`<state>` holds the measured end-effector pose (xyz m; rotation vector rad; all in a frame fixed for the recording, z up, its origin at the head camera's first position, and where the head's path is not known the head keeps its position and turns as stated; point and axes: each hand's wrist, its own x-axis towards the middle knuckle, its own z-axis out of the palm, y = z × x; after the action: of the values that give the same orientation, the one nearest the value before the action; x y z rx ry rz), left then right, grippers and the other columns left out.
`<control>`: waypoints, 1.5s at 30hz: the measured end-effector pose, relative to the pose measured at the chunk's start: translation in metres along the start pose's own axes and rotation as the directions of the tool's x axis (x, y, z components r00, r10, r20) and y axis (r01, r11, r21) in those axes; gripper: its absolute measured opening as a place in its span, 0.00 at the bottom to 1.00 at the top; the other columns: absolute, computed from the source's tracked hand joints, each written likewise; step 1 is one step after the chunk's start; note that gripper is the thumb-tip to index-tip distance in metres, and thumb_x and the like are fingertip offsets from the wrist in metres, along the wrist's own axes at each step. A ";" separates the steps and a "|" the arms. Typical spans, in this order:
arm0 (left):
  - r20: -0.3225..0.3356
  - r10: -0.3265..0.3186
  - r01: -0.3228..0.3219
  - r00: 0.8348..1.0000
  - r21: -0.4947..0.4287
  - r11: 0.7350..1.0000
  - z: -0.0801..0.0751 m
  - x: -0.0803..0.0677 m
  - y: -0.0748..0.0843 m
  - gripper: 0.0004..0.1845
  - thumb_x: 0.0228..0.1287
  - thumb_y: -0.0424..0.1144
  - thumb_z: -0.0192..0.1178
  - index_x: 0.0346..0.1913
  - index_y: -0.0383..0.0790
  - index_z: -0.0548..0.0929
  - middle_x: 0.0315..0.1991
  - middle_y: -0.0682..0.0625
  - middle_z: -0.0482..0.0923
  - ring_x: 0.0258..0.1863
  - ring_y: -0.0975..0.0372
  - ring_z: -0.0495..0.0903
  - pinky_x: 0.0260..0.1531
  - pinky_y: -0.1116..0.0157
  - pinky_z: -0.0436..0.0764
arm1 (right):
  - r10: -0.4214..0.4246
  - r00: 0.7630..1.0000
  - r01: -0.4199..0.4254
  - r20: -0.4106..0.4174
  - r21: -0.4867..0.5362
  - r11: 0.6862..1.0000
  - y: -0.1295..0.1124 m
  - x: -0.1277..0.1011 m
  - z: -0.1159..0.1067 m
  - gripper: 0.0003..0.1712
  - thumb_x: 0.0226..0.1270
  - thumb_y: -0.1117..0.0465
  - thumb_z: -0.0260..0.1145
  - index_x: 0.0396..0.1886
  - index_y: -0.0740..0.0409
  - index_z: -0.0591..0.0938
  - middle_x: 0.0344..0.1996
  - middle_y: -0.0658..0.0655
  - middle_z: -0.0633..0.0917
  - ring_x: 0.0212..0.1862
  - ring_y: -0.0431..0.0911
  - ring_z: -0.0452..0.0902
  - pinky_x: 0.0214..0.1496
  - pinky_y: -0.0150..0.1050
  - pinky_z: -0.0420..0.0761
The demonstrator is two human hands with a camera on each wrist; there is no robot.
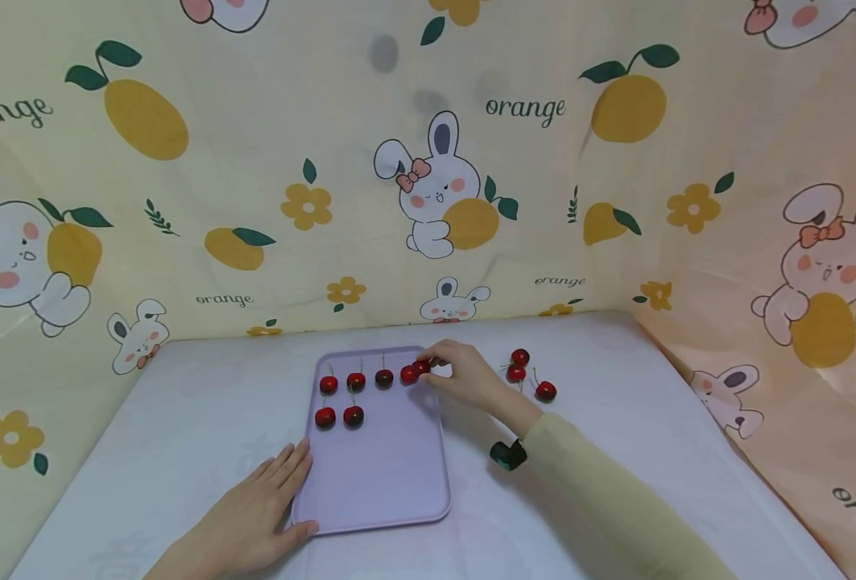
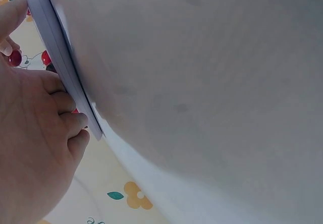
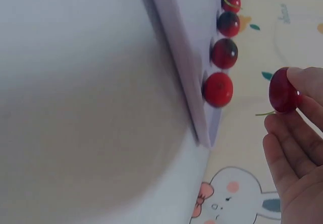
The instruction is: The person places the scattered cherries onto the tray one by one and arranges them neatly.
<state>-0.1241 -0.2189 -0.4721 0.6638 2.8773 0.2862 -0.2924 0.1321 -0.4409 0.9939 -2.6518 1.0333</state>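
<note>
My right hand (image 1: 473,379) pinches a dark red cherry (image 3: 282,90) between thumb and fingers, over the far right corner of the lilac tray (image 1: 377,483). A thin green stem sticks out below the cherry in the right wrist view. Just left of it in the head view, a brighter red cherry (image 1: 407,374) ends the tray's back row of cherries. Two more, a red cherry (image 1: 324,417) and a darker cherry (image 1: 353,416), form a row in front. With fingers extended, my left hand (image 1: 250,507) rests against the tray's left edge, its thumb at the near left corner.
Right of the tray, three loose cherries with stems lie on the white tabletop (image 1: 616,435): a back cherry (image 1: 519,357), a middle cherry (image 1: 516,373) and a front cherry (image 1: 546,391). A patterned cloth backdrop (image 1: 341,97) rises behind the table and along both sides.
</note>
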 end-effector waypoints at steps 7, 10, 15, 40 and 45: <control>-0.020 0.019 -0.019 1.000 0.005 1.000 0.000 0.000 0.000 0.51 0.67 0.71 0.57 0.76 0.30 0.68 0.80 0.38 0.59 0.79 0.43 0.58 0.76 0.42 0.62 | 0.004 0.999 -0.006 0.034 0.053 0.999 -0.009 0.007 0.011 0.16 0.67 0.63 0.76 0.53 0.59 0.87 0.46 0.55 0.87 0.50 0.55 0.85 0.57 0.50 0.85; -0.029 0.024 -0.024 0.999 0.011 1.000 0.001 0.000 0.000 0.51 0.68 0.70 0.57 0.76 0.29 0.68 0.80 0.38 0.59 0.79 0.43 0.58 0.76 0.42 0.62 | 0.012 0.998 -0.016 0.062 0.066 0.998 -0.012 0.010 0.017 0.16 0.67 0.64 0.75 0.53 0.58 0.87 0.46 0.54 0.86 0.49 0.54 0.85 0.57 0.53 0.84; -0.025 0.019 -0.019 1.000 0.013 1.000 0.001 0.000 -0.001 0.51 0.67 0.70 0.57 0.76 0.30 0.68 0.80 0.38 0.59 0.79 0.43 0.58 0.76 0.42 0.62 | 0.009 0.994 -0.019 0.110 0.092 0.996 -0.017 0.012 0.026 0.16 0.67 0.65 0.75 0.53 0.60 0.86 0.46 0.54 0.86 0.49 0.50 0.84 0.57 0.54 0.84; 0.018 -0.014 0.014 1.000 -0.013 1.000 -0.002 0.001 0.001 0.52 0.67 0.71 0.57 0.77 0.31 0.66 0.81 0.39 0.57 0.80 0.43 0.56 0.76 0.42 0.60 | 0.005 0.967 0.015 0.257 -0.078 0.997 -0.027 0.013 0.054 0.19 0.69 0.55 0.75 0.57 0.52 0.87 0.52 0.50 0.86 0.50 0.41 0.81 0.57 0.37 0.82; 0.018 -0.011 0.011 1.000 -0.007 1.000 -0.002 0.001 0.001 0.52 0.66 0.71 0.57 0.77 0.31 0.66 0.81 0.39 0.57 0.80 0.43 0.56 0.76 0.42 0.61 | -0.003 0.962 0.026 0.272 -0.081 0.996 -0.029 0.013 0.055 0.18 0.69 0.56 0.75 0.56 0.53 0.88 0.51 0.51 0.86 0.49 0.40 0.82 0.55 0.34 0.82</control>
<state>-0.1252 -0.2179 -0.4705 0.6457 2.8607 0.2878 -0.2781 0.0739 -0.4620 1.2146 -2.8700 0.8271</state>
